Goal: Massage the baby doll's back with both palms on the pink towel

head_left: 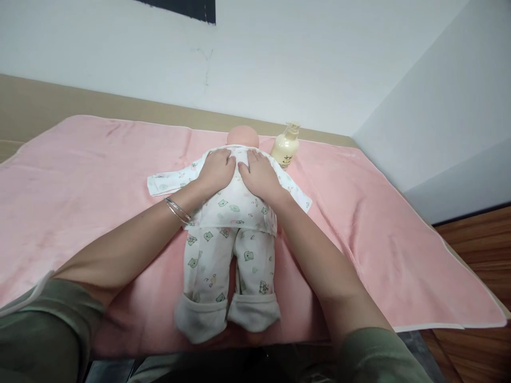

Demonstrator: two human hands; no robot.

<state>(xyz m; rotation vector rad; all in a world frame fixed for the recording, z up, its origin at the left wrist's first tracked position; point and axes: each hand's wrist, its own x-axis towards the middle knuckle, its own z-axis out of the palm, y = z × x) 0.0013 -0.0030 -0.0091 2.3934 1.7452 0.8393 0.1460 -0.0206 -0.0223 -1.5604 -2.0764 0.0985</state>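
Note:
A baby doll (243, 136) lies face down, its bare head toward the wall. It wears a white long-sleeved top (235, 205) and matching trousers (209, 260), both printed with small green bears; the trouser cuffs are turned up. My left hand (217, 169) rests flat on the left side of the doll's upper back, fingers stretched out. On the right side of the back, my right hand (259, 173) lies flat in the same way, thumb apart from the fingers. Neither hand grips anything. The doll's face and hands are hidden.
A pink blanket (104, 213) with creases spreads under the doll. A cream pump bottle (286, 146) stands right of the doll's head. A pale wooden ledge (131, 109) and a white wall (303, 64) border the far side. Brown wood (475, 244) shows at the right.

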